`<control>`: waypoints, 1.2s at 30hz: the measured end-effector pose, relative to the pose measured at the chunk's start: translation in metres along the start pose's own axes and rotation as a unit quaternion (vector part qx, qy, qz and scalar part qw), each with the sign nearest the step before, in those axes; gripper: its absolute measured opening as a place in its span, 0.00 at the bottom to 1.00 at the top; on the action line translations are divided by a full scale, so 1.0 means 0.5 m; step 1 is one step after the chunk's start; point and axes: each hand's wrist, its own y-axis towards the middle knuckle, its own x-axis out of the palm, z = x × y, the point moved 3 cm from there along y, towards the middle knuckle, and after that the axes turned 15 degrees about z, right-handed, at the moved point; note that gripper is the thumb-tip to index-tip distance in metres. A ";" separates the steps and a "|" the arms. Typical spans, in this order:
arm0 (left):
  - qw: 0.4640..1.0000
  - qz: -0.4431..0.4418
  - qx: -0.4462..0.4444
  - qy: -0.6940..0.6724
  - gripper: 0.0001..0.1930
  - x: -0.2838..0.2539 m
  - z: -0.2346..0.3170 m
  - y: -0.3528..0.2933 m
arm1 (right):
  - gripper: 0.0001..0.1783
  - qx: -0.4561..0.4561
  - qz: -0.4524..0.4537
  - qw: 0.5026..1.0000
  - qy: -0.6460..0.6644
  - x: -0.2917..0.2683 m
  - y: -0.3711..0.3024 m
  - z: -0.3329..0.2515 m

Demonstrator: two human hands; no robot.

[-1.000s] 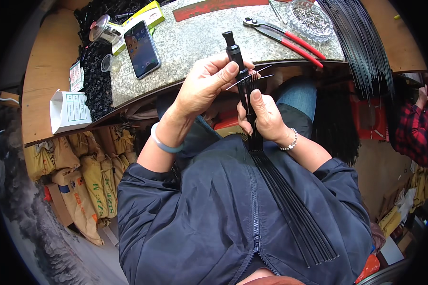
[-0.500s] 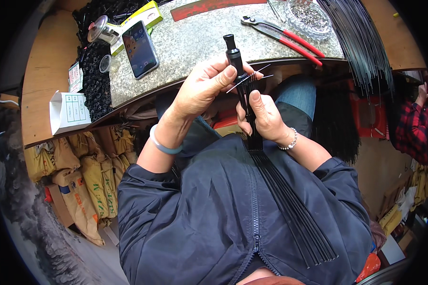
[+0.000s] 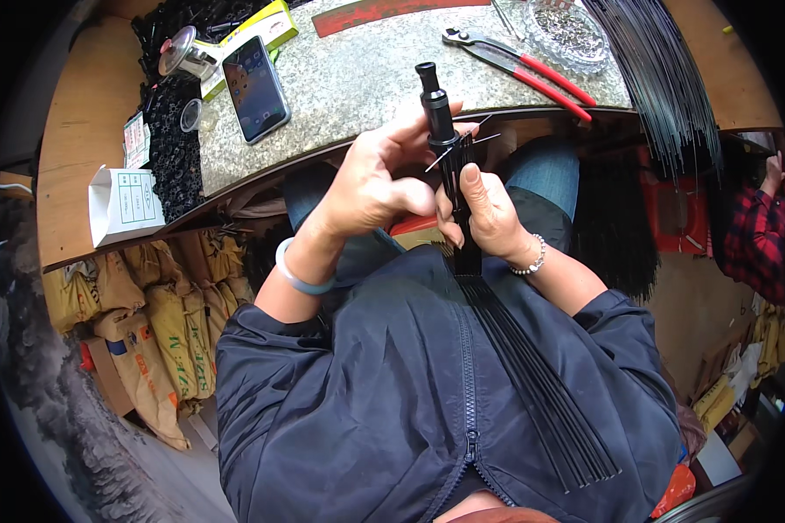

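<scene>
My right hand (image 3: 494,216) grips a bundle of black umbrella ribs (image 3: 536,375), thumb across the front. The long rods run down over my dark jacket toward the lower right. Standing above that hand is a black tubular umbrella runner (image 3: 439,113), with the upper rib ends gathered at its collar. Thin wire (image 3: 484,139) crosses there, its loose ends sticking out on both sides. My left hand (image 3: 368,183) is open beside the runner, thumb held away from it. Some left fingertips reach behind the runner, and whether they touch it is hidden.
On the stone-topped bench lie a phone (image 3: 255,90), red-handled pliers (image 3: 519,72), a glass dish (image 3: 567,35) of small metal parts and a red strip (image 3: 397,13). More black rods (image 3: 658,78) hang over the right edge. A white box (image 3: 126,207) stands left, near black parts (image 3: 174,166).
My left thumb has come off the runner and the left hand has loosened, moving slightly down and left. The runner stands slightly more to the right; the right hand keeps its grip.
</scene>
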 end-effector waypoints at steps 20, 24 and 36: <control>0.993 0.024 -0.073 0.089 0.21 -0.009 0.023 0.007 | 0.36 -0.037 -0.055 0.998 -0.008 -0.002 -0.004 -0.008; 0.989 0.011 -0.004 0.148 0.21 0.022 0.049 -0.023 | 0.35 -0.071 -0.086 0.994 -0.017 -0.005 -0.019 -0.017; 0.991 0.025 0.029 -0.126 0.24 0.018 -0.001 0.011 | 0.34 -0.086 -0.148 0.985 0.018 0.021 0.027 -0.071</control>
